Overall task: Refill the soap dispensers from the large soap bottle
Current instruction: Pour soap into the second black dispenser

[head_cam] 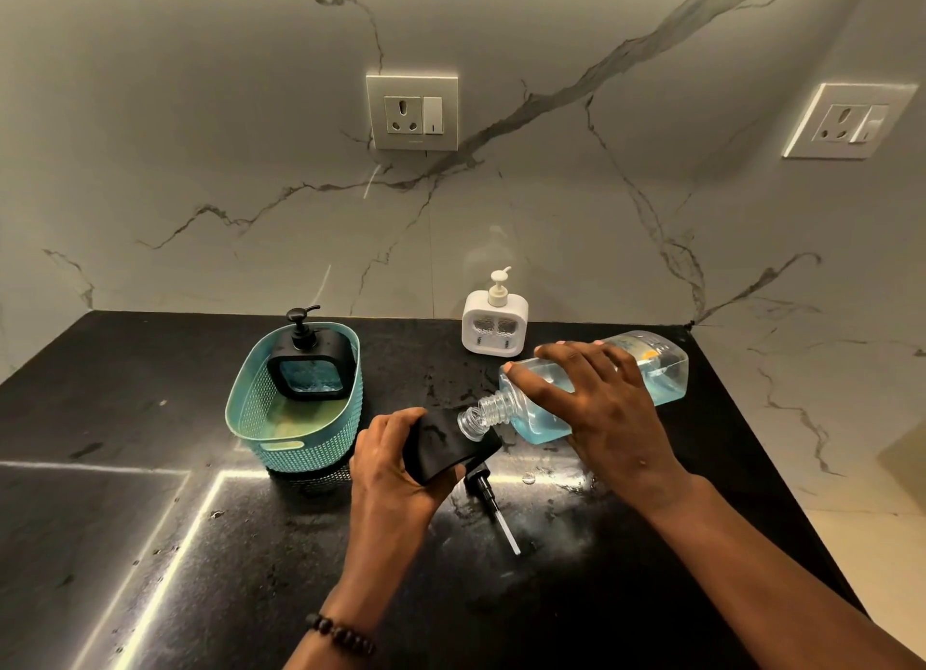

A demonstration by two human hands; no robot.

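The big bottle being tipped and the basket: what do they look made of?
Large soap bottle: looks like clear, glossy plastic; blue liquid shows through and the neck threads are moulded. Could be glass, though. Basket: teal matte plastic, probably, with a perforated woven-look wall.

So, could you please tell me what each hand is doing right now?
Left hand: grips the black soap dispenser.
Right hand: holds the tilted large soap bottle.

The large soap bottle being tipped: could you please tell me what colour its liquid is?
Light blue, inside the clear large soap bottle; the head view shows it.
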